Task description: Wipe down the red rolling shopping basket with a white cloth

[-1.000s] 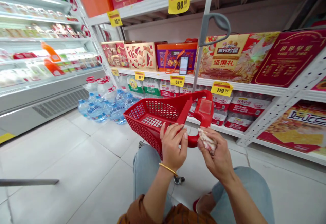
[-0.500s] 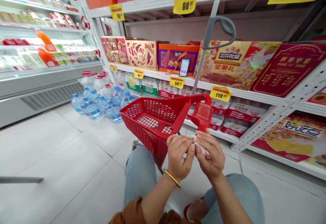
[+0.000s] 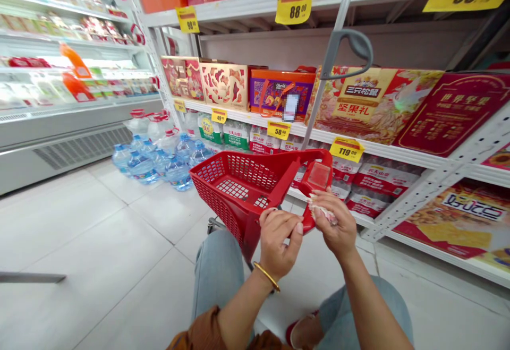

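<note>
A red plastic shopping trolley basket (image 3: 239, 180) stands on the floor in front of my knees, with a grey pull handle (image 3: 346, 47) rising from its near end. My right hand (image 3: 337, 225) is closed on a crumpled whitish cloth or tissue (image 3: 321, 212) and presses it against the basket's red handle mount (image 3: 316, 177). My left hand (image 3: 281, 241), with a gold bangle at the wrist, has its fingers curled and rests against the basket's near rim, just left of the right hand. Nothing shows inside the basket.
White shelving (image 3: 398, 151) on the right carries gift boxes (image 3: 274, 91), packs of bottled water (image 3: 378, 177) and yellow price tags. Large water bottles (image 3: 159, 159) stand on the tiled floor at the shelf's left end. A chilled display case (image 3: 67, 111) runs along the left.
My right hand has carried the crumpled cloth up from beside the left hand to the basket's handle mount. The left hand stayed by the near rim. The view shifted slightly.
</note>
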Action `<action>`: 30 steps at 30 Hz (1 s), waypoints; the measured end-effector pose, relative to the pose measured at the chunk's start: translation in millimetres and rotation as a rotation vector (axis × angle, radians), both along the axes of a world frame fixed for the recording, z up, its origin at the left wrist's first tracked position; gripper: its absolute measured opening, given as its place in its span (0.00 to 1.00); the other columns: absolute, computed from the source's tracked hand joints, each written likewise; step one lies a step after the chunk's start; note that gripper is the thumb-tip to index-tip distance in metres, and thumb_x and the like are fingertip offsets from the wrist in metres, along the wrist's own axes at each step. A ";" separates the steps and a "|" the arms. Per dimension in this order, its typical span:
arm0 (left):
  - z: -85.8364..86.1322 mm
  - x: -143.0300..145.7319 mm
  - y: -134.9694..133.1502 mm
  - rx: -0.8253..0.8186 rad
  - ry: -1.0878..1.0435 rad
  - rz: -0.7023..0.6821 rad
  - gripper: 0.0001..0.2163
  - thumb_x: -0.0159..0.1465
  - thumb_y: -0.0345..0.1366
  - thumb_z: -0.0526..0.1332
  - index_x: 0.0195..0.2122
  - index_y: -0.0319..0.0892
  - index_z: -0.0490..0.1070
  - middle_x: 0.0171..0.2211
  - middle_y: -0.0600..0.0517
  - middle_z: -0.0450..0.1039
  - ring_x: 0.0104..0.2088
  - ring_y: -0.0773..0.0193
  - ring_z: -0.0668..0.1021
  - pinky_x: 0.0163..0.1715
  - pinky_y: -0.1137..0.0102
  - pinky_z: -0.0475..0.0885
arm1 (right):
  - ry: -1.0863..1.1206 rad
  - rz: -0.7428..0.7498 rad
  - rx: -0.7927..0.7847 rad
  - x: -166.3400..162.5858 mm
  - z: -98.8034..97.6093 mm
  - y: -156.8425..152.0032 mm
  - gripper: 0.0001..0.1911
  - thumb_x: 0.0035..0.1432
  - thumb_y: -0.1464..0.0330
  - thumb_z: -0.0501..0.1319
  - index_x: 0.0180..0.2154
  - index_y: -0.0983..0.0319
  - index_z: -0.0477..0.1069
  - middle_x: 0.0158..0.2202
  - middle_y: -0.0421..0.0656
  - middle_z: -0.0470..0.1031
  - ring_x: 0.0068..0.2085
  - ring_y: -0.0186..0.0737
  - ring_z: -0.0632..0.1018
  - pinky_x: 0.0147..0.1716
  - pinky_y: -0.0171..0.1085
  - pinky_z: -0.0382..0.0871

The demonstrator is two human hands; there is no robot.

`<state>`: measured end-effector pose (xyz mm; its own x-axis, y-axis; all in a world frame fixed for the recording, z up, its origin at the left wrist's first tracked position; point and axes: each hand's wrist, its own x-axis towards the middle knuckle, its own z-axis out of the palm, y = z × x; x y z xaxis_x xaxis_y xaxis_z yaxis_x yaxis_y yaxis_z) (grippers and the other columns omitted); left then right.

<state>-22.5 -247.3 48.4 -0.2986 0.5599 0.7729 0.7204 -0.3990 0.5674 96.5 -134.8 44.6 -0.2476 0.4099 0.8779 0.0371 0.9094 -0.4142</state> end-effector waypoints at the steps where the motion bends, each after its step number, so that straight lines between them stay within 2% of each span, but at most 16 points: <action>1: 0.1 -0.9 -0.4 0.000 0.005 -0.005 0.09 0.65 0.31 0.54 0.38 0.46 0.75 0.34 0.54 0.78 0.38 0.63 0.76 0.50 0.62 0.60 | -0.005 -0.002 -0.001 0.5 0.4 3.7 0.08 0.56 0.72 0.62 0.39 0.57 0.74 0.38 0.43 0.78 0.46 0.46 0.78 0.53 0.56 0.66; 5: 0.1 -3.1 -0.9 -0.001 0.014 -0.019 0.09 0.65 0.32 0.54 0.38 0.46 0.74 0.34 0.53 0.78 0.38 0.63 0.76 0.50 0.61 0.60 | -0.035 -0.039 -0.001 2.2 1.2 17.7 0.07 0.57 0.70 0.61 0.39 0.57 0.74 0.38 0.43 0.78 0.49 0.48 0.76 0.54 0.56 0.64; 10: -1.4 -1.6 -0.5 -0.003 0.006 -0.010 0.09 0.65 0.32 0.54 0.38 0.46 0.74 0.34 0.53 0.78 0.39 0.63 0.76 0.51 0.61 0.60 | -0.033 -0.125 -0.055 2.6 1.7 27.3 0.06 0.58 0.68 0.61 0.39 0.58 0.74 0.40 0.45 0.77 0.48 0.45 0.76 0.56 0.56 0.62; 15: -4.3 0.2 -1.1 -0.001 0.008 -0.004 0.09 0.65 0.33 0.53 0.39 0.45 0.74 0.36 0.53 0.78 0.41 0.63 0.76 0.52 0.61 0.60 | -0.002 -0.153 -0.079 3.1 7.8 8.8 0.07 0.59 0.68 0.60 0.40 0.59 0.74 0.41 0.46 0.78 0.45 0.43 0.77 0.51 0.51 0.69; 18: -5.7 1.1 -1.8 -0.001 0.007 -0.012 0.08 0.65 0.32 0.54 0.38 0.45 0.73 0.37 0.52 0.78 0.41 0.62 0.76 0.52 0.60 0.59 | -0.037 -0.105 -0.047 1.7 11.7 -14.2 0.09 0.59 0.70 0.60 0.42 0.58 0.73 0.42 0.45 0.78 0.46 0.43 0.77 0.50 0.49 0.70; 22: -4.1 3.3 -3.5 0.010 -0.034 -0.001 0.09 0.65 0.31 0.53 0.36 0.45 0.74 0.34 0.53 0.77 0.39 0.63 0.76 0.50 0.61 0.61 | -0.098 -0.015 0.004 -2.8 10.8 -34.9 0.11 0.58 0.72 0.60 0.44 0.57 0.72 0.42 0.45 0.77 0.48 0.44 0.76 0.53 0.52 0.67; 25: -1.3 4.2 -5.5 0.022 -0.069 0.015 0.09 0.65 0.32 0.54 0.34 0.45 0.74 0.32 0.54 0.77 0.36 0.63 0.76 0.48 0.62 0.62 | -0.098 -0.011 0.047 -6.3 8.3 -34.7 0.10 0.57 0.72 0.60 0.41 0.57 0.73 0.39 0.44 0.77 0.45 0.43 0.77 0.54 0.55 0.65; 30: 2.0 0.9 -7.6 0.044 -0.071 -0.017 0.08 0.63 0.31 0.57 0.36 0.46 0.75 0.32 0.55 0.78 0.36 0.64 0.76 0.47 0.62 0.62 | -0.101 0.023 0.087 -8.9 10.4 -21.2 0.07 0.56 0.72 0.61 0.36 0.57 0.74 0.35 0.42 0.78 0.41 0.42 0.78 0.57 0.58 0.61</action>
